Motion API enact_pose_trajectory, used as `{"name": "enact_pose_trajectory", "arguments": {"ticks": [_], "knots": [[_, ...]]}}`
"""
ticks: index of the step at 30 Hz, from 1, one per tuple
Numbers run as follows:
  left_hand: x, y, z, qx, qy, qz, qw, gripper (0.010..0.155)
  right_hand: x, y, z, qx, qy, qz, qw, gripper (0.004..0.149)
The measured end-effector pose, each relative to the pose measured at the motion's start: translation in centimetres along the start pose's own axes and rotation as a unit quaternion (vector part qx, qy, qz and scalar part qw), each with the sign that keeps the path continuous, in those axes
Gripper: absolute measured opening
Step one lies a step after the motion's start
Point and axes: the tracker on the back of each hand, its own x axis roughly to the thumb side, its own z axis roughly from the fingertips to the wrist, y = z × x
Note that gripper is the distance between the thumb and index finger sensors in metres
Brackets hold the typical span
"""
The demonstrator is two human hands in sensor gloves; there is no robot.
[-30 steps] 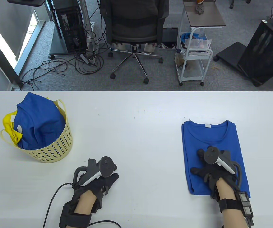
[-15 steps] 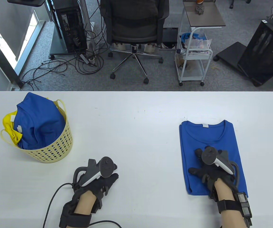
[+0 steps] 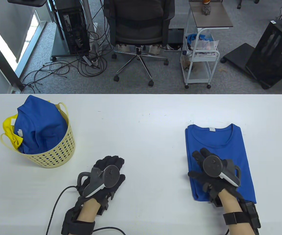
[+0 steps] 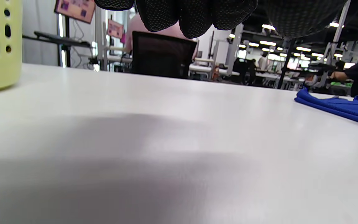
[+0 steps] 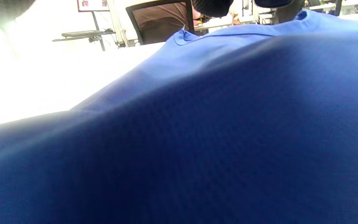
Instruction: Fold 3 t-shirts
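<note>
Shirt [image 3: 216, 146], blue and folded, lay on the table's [image 3: 141, 117] right side under the right hand [image 3: 209, 175], whose spread fingers rested on its lower left. Left hand [image 3: 106, 177] hovered well apart, fingers extended, holding nothing.

The left hand [image 3: 106, 176] lies palm down at about 7 o'clock of the table view, forearm coming up from the bottom edge, gloved fingers [image 3: 114, 160] extended toward 1 o'clock and holding nothing. The right hand [image 3: 210, 175] sits at about 4 o'clock, palm down with fingers [image 3: 199, 156] spread and pointing toward 11 o'clock, thumb out to the left, wrist strapped. A tracker rides on the back of each hand.
</note>
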Motion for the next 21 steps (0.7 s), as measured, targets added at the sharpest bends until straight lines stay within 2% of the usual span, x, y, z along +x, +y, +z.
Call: {"name": "enact_pose_trajectory", "arguments": {"ticks": [2, 6, 12, 17, 21], "knots": [[0.3, 1.1, 0.0, 0.020, 0.001, -0.009, 1.000, 0.068, 0.3, -0.1, 0.1, -0.008, -0.010, -0.002, 1.000, 0.076], [-0.6, 5.1, -0.5, 0.065, 0.025, -0.020, 0.997, 0.066, 0.8, -0.7, 0.6, -0.020, -0.032, -0.002, 0.999, 0.074], [-6.3, 11.3, -2.1, 0.091, 0.117, -0.058, 0.987, 0.064, 1.0, -1.0, 1.4, -0.013, -0.043, -0.003, 0.999, 0.074], [-12.0, 15.0, -3.6, 0.078, 0.204, -0.078, 0.973, 0.062, 0.8, -1.0, 1.7, -0.009, -0.042, -0.005, 0.999, 0.074], [-15.5, 16.5, -4.5, 0.070, 0.248, -0.090, 0.962, 0.060, 0.2, -0.8, 1.6, -0.001, -0.030, -0.015, 0.999, 0.074]]}}
